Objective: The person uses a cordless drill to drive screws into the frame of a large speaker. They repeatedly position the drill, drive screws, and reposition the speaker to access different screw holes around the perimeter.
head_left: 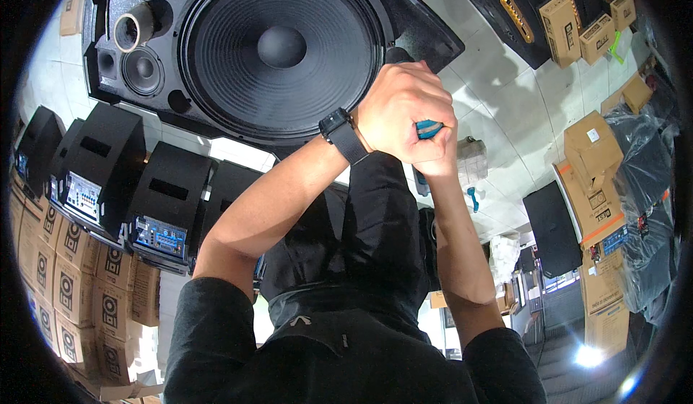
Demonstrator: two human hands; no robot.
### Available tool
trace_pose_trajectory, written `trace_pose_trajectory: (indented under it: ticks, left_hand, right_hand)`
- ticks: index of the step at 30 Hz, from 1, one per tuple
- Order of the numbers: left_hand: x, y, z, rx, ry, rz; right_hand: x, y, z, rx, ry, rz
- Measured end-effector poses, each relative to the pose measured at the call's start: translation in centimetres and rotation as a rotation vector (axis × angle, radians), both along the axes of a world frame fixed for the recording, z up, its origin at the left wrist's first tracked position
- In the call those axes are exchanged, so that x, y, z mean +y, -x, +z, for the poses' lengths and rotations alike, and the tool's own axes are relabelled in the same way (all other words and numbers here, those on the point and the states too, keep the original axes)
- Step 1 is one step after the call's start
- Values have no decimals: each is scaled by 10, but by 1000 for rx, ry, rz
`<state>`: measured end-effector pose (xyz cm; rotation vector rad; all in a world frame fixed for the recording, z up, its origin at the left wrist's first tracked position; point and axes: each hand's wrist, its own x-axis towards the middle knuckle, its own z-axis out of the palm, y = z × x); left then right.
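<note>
A large black loudspeaker cabinet [155, 104] lies face up in front of me, its round woofer [281, 79] filling most of the baffle. At the woofer's right edge, my left hand [404, 108], with a black watch on its wrist, is closed and lies against my right hand [438, 155], also closed. Between the two fists shows a bit of a blue tool [429, 129]. My fingers hide most of it, so its kind cannot be made out. A small driver [142, 70] sits at the cabinet's left.
A tape roll [134, 31] stands on the cabinet's left part. Black amplifier-backed speakers [170, 198] line the left, above stacked cartons [76, 270]. Small boxes [560, 31] rest at upper right; cartons [592, 148] and plastic-wrapped goods [642, 173] are at right. A blue piece [473, 198] lies on the floor.
</note>
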<state>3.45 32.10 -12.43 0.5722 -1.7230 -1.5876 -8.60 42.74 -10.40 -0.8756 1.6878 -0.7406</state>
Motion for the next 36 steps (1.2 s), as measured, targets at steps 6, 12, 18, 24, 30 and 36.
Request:
trace_pose_trajectory:
  ticks: [6,12,18,24,30,36]
  left_hand:
    - [2,-1,0,-2,13,-14]
    - [1,-4,-1,-7,11,-10]
    - [2,2,-1,-4,35,19]
    - [0,1,0,-16,16,6]
    - [-3,6,-1,-25,-4,-11]
    - [-3,8,0,-16,-8,30]
  right_hand:
    - [-2,2,1,36,116,63]
    - [2,-1,8,-60,-46,24]
    - [2,-3,3,-72,47,-21]
    - [-8,2,3,93,91,61]
    - [-3,3,6,53,-23,30]
    - [-3,4,1,-20,4,3]
